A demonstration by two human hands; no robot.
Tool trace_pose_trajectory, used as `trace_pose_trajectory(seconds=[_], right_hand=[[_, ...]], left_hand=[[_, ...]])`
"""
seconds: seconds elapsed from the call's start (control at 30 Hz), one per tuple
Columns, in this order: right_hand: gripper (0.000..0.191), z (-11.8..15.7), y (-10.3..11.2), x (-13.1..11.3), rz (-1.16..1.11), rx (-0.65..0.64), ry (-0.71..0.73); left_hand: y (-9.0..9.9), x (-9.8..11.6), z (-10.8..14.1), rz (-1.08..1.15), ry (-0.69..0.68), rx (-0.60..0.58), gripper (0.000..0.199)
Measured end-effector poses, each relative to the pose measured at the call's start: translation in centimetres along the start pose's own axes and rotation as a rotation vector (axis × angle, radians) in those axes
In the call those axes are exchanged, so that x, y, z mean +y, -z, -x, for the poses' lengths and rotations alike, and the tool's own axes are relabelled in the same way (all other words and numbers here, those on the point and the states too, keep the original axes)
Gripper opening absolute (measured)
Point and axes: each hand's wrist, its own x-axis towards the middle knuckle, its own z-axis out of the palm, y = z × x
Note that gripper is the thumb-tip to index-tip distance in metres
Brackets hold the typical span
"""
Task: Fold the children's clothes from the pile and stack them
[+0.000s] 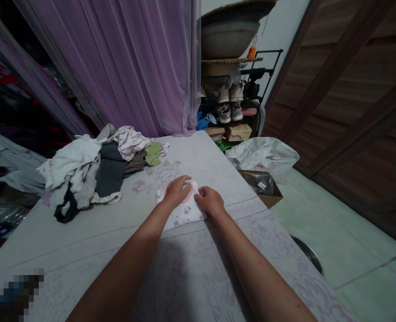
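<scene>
A small white garment with pink prints (pixel 187 214) lies flat on the pale, purple-flowered sheet (pixel 225 179). My left hand (pixel 178 191) rests on the garment's upper left part, its fingers slightly curved and apart, pointing right. At the garment's upper right edge, my right hand (pixel 210 200) has its thumb and fingertips pinched on the cloth. The two hands are close together without touching. A heap of mixed clothes (pixel 109 167) sits to the left, with a green piece (pixel 153 153) at its right end.
A purple curtain (pixel 144 67) hangs behind the bed. Shelves with shoes (pixel 229 112) stand beyond the far right corner. Beside the right edge are a white plastic bag (pixel 268 154), a cardboard box (pixel 271 199) and a metal basin (pixel 308 254) on the tiled floor.
</scene>
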Motion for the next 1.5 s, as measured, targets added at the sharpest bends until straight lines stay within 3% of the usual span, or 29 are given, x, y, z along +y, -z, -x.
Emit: trace_pose_trajectory(seconds=[0.13,0.27,0.4,0.47,0.57,0.7,0.8,0.9,1.07,1.27,1.5], right_hand=[[0.038,1.4,-0.5,0.5,0.052,0.114,0.153],[0.039,3.5,-1.7,1.5,0.088,0.141,0.404],[0.045,4.5,-2.7,2.7,0.145,0.135,0.442],[0.044,4.6,-2.9,3.3,0.124,0.134,0.456],[0.042,4.5,-3.0,3.9,0.067,0.183,0.473],[0.041,3.7,-2.7,3.3,0.046,0.236,0.464],[0.042,2.7,-2.2,1.5,0.082,0.188,0.496],[0.045,1.6,-2.0,-0.6,0.157,0.117,0.470],[0.054,0.9,-3.2,-1.8,0.290,0.015,0.425],[0.054,1.1,-4.2,-1.0,0.292,0.043,0.447],[0.053,1.0,-4.3,-0.9,0.287,0.057,0.443]], left_hand=[[-1.1,0.2,0.7,-0.197,-0.227,-0.094,0.038],[-2.6,-0.3,1.2,-0.281,-0.204,-0.145,0.045],[-2.4,0.3,1.0,-0.271,-0.127,-0.191,0.047],[-1.4,0.3,1.4,-0.250,-0.136,-0.151,0.046],[0.8,-1.0,3.3,-0.234,-0.162,0.049,0.041],[3.7,-4.6,6.6,-0.229,0.041,0.272,0.036],[4.6,-6.4,7.6,-0.163,0.277,0.266,0.035],[4.6,-6.6,7.0,-0.060,0.416,0.218,0.037],[4.9,-6.7,4.8,-0.043,0.470,0.075,0.030],[5.6,-8.0,2.9,-0.084,0.494,-0.047,0.021],[5.2,-7.8,2.2,-0.174,0.547,-0.012,0.017]])
